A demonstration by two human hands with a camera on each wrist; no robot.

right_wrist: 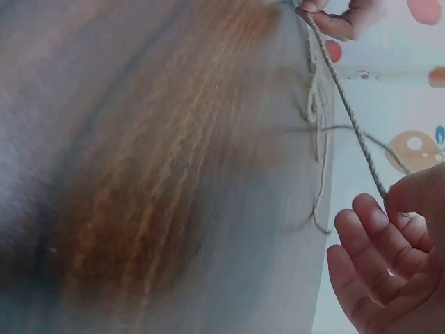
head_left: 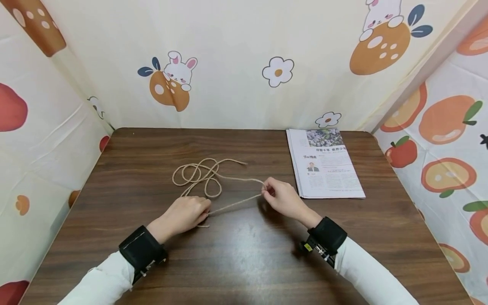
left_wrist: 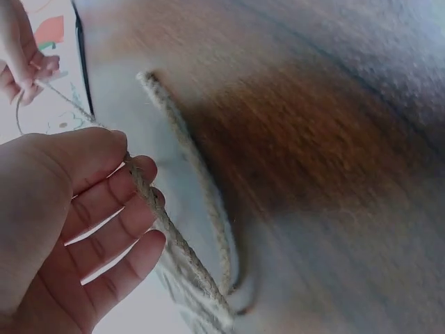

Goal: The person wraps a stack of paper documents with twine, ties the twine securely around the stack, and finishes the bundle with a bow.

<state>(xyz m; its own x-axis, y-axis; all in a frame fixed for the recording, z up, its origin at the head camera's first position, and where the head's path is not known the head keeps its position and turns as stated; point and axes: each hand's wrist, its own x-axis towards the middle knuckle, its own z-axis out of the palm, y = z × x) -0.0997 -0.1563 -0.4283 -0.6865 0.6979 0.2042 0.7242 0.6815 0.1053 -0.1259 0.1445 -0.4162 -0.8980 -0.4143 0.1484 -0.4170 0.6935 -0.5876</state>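
A thin beige braided cord (head_left: 234, 205) runs straight between the two hands over the table. My left hand (head_left: 189, 214) pinches it between thumb and index finger, and in the left wrist view a short free end (left_wrist: 186, 142) of the cord lies past the fingertips. My right hand (head_left: 283, 196) pinches the cord too, at the bend where it turns back toward the loops; the right wrist view shows thumb against index finger with the other fingers loosely bent. Beyond the left hand, the rest of the cord lies in loose loops (head_left: 196, 173) on the wood.
A stack of printed newspaper sheets (head_left: 331, 173) lies at the back right of the brown wooden table (head_left: 236, 271), just beyond the right hand. Patterned cloth (head_left: 228, 38) with rabbits, flowers and fruit hangs behind the table and along both sides.
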